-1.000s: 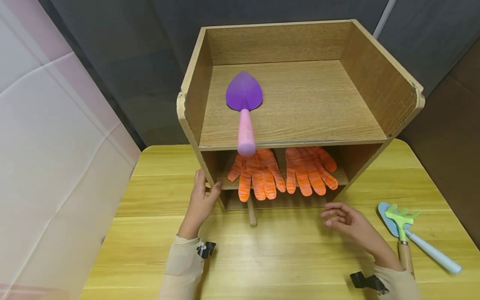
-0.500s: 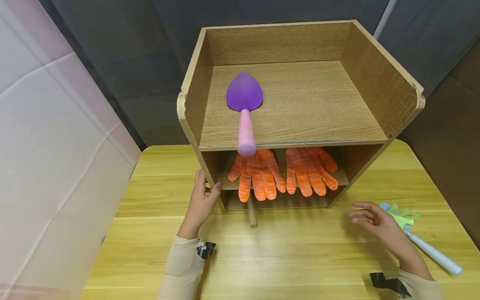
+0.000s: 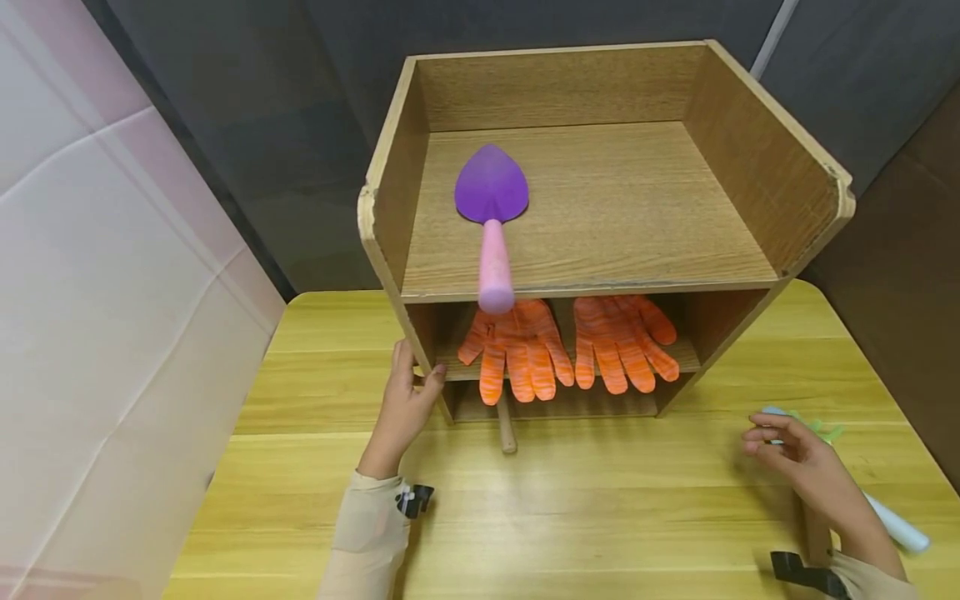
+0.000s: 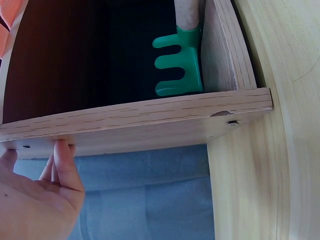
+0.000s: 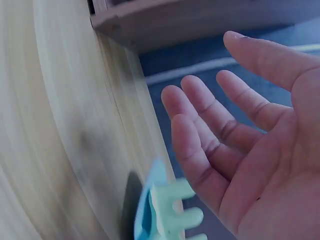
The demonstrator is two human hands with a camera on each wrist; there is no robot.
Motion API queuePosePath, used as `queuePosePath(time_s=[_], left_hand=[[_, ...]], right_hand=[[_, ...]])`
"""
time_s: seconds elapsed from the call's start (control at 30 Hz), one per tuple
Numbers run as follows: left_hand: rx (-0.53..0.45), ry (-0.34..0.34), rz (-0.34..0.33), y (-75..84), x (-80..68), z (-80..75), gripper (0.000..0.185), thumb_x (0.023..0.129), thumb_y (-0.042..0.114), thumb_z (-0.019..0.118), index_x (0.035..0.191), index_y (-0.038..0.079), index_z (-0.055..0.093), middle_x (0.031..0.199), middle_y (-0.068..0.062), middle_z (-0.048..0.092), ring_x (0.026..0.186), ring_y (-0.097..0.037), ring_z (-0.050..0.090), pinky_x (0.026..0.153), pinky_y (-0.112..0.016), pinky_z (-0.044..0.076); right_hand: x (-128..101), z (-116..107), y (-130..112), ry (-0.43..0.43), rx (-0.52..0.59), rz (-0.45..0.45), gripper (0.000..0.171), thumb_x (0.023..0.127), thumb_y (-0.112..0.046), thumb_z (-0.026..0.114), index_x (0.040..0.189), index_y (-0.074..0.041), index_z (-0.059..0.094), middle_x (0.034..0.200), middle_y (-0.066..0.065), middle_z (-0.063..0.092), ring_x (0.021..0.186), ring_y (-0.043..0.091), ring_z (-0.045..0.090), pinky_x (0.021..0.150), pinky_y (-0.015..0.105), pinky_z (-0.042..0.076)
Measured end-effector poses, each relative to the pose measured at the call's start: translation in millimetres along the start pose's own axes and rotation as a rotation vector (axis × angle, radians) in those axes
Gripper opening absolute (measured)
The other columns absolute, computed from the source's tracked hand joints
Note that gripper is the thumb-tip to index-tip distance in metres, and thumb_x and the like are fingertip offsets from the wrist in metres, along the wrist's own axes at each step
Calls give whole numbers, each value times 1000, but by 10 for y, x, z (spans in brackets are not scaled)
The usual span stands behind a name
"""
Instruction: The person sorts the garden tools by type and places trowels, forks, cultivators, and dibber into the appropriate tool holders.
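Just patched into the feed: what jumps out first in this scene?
A purple trowel lies on the top shelf of the wooden cabinet, its pink handle overhanging the front edge. Two orange gloves lie on the shelf below. The left hand touches the cabinet's left front edge, while the open right hand reaches over a light green rake on the table.

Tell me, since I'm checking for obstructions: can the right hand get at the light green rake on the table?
Probably yes. The right hand is open just above the rake, which lies beside a blue trowel on the table. Nothing stands between them.
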State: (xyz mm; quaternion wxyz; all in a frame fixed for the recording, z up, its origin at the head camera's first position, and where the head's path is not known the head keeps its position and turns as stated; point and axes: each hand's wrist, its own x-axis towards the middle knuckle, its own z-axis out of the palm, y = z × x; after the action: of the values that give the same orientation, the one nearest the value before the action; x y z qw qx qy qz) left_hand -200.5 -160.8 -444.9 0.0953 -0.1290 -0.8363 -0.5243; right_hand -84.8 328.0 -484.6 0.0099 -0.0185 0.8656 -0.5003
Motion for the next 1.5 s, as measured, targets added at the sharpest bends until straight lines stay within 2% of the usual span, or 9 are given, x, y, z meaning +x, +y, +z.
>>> queuePosePath(time_s=[0.13,0.43,0.57,0.7,1.03,1.2,1.37,1.5], left_hand=[[-3,-3,-1,5,-2,2,44,92,13,50,135,9,40,124,-14,41,100,-22,48,81,-33,44],[-7,-4,-3,-6,-1,1,46,92,13,51,137,9,40,125,-15,41,101,-24,48,81,-34,43],[-7,-3,-4,-9,-3,3,47,92,14,51,137,9,40,125,-15,41,102,-24,48,81,-34,43],[-11,-4,-7,-15,-5,4,47,92,14,51,137,10,40,126,-15,41,102,-24,48,81,-33,43],[-11,-3,1,-19,-4,6,47,92,12,51,138,9,39,126,-16,41,102,-24,48,81,-33,43],[-11,-5,-2,-19,-5,9,48,92,13,51,138,9,39,126,-16,41,103,-24,48,81,-34,43],[-9,-6,-6,-15,-6,5,47,92,13,50,138,10,39,126,-15,41,103,-24,48,82,-34,42],[-13,-7,-10,-21,-6,2,47,92,13,50,138,11,39,126,-15,40,103,-23,47,82,-33,42]], right_hand=[[-63,-97,34,11,-58,109,41,98,-16,55,137,-8,44,106,-25,59,93,-12,56,74,13,49],[-159,-217,181,44,-111,175,40,97,-20,56,135,-10,46,102,-32,56,89,-14,53,69,14,48],[-201,-247,262,41,-148,219,47,97,-26,56,136,-3,43,101,-33,53,87,-14,52,68,17,49],[-250,-254,325,43,-161,259,47,97,-28,57,133,-2,44,98,-33,51,85,-12,53,67,18,50],[-355,-336,418,52,-158,337,56,96,-33,57,140,-2,39,99,-31,45,83,-13,53,66,18,51],[-403,-381,478,57,-96,375,48,96,-32,57,137,-9,43,99,-29,46,83,-10,57,67,18,52],[-421,-397,508,65,-58,441,45,95,-36,59,133,-17,46,96,-32,46,82,-11,56,68,20,54],[-420,-396,517,55,-89,491,50,93,-42,59,133,-13,46,92,-35,46,80,-14,52,68,20,53]])
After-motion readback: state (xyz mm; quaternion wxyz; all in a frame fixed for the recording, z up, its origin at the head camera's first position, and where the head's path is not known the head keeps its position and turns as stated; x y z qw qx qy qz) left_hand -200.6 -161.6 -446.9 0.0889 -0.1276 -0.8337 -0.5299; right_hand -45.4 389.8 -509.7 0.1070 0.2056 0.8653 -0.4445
